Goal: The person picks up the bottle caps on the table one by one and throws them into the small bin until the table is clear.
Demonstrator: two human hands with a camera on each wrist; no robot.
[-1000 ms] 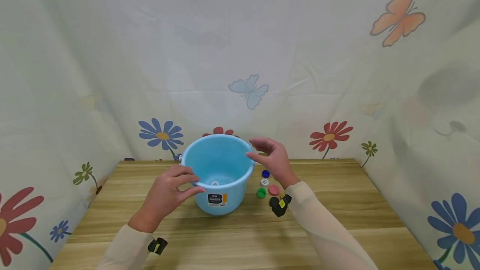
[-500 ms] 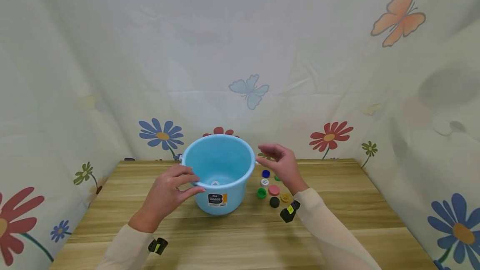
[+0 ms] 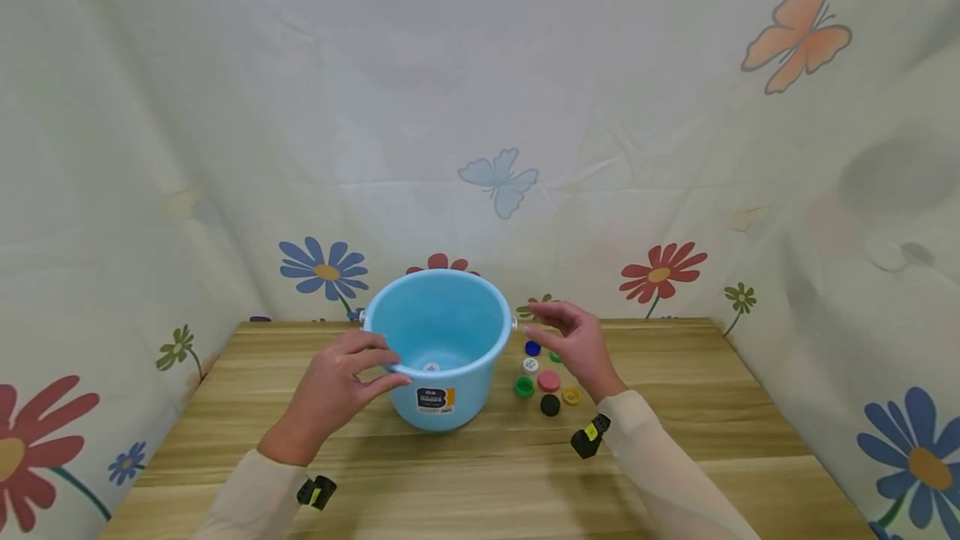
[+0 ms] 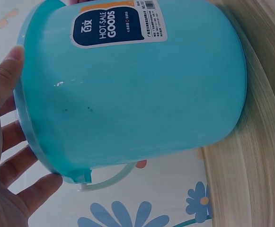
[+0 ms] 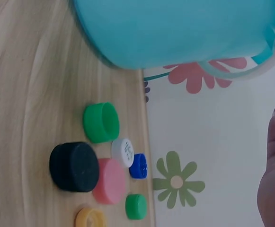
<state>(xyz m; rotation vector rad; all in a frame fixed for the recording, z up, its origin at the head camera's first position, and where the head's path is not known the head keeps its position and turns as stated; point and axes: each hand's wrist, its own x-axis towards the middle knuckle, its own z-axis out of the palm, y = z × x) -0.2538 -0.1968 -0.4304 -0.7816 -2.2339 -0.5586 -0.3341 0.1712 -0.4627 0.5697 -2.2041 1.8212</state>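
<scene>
A light blue plastic bucket [image 3: 480, 382] stands upright on the wooden table. My left hand [image 3: 333, 390] holds its near left rim, with the thumb outside and the fingers over the edge; the left wrist view shows this hand [image 4: 0, 137] from close by. A small white round mark or object [image 3: 431, 367] shows inside at the bottom; I cannot tell which. To the right of the bucket hovers my right hand [image 3: 577, 348], fingers loosely bent and holding nothing. Below it lie several bottle caps: black [image 5: 75, 168], pink [image 5: 110, 182], green [image 5: 102, 123], white [image 5: 123, 152], blue [image 5: 138, 166] and yellow [image 5: 91, 218].
A second, smaller green cap [image 5: 136, 206] lies at the back of the group. The bucket's pale handle [image 5: 241, 71] hangs behind it. Beyond the table [image 3: 675, 423] hangs a pale curtain [image 3: 375, 107] printed with flowers and butterflies.
My right hand has drawn away from the bucket's right rim, moving right and down above the caps. The yellow cap and small green cap have come into sight. My left hand stays put.
</scene>
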